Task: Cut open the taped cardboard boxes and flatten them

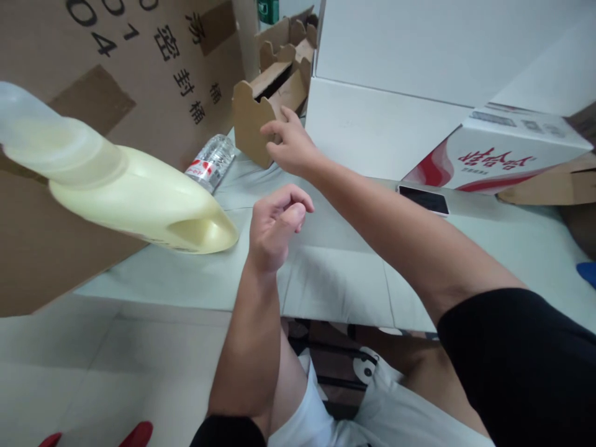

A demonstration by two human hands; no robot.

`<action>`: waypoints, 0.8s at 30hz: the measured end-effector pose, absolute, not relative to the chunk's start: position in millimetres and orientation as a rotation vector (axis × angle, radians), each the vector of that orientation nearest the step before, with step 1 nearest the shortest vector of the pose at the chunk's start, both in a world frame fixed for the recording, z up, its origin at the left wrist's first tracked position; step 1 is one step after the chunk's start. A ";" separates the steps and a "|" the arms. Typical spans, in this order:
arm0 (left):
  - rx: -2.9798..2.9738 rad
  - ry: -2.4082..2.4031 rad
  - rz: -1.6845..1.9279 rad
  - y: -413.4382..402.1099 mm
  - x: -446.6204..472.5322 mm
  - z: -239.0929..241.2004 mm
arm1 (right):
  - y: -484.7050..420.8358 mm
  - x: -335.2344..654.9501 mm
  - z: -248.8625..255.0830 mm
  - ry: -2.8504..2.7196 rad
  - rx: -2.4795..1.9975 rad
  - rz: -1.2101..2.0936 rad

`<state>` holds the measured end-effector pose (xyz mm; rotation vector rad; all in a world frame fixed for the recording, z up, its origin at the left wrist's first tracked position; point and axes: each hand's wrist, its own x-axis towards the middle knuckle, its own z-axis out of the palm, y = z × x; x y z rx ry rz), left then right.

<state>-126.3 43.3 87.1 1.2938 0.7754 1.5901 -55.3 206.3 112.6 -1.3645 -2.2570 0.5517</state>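
Note:
My right hand (293,141) reaches forward with its fingers apart, close to a brown cardboard box (254,124) with wavy-cut edges and an open top. Whether the fingertips touch the cardboard I cannot tell. Above the cloth-covered surface (339,273), my left hand (279,226) is curled closed with the thumb over the bent fingers, and nothing shows in it. A clear plastic bottle (212,162) with a red and white label lies left of the cardboard box. Nearer on the left, a large pale yellow bottle (139,192) with a whitish cap looms tilted.
A big carton (153,93) with black printing stands at the left. White boxes (386,130) fill the back right, one of them a red-patterned box (493,158). A dark-screened phone (423,200) lies before them. A green object (267,11) is at the far back.

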 end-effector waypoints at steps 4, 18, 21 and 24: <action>1.319 0.792 1.597 47.6 -134.2 83.9 | 225.3 -74.2 113.0 -2.305 -1.382 0.580; 1.374 0.923 1.825 38.8 -136.8 85.1 | 205.8 -54.0 148.7 -2.007 -1.130 0.552; 1.321 0.955 1.999 29.5 -132.4 93.4 | 159.4 -2.3 136.0 -1.914 -1.026 0.674; 1.239 0.982 2.200 25.4 -122.6 99.6 | 98.3 61.0 120.7 -1.820 -1.024 0.684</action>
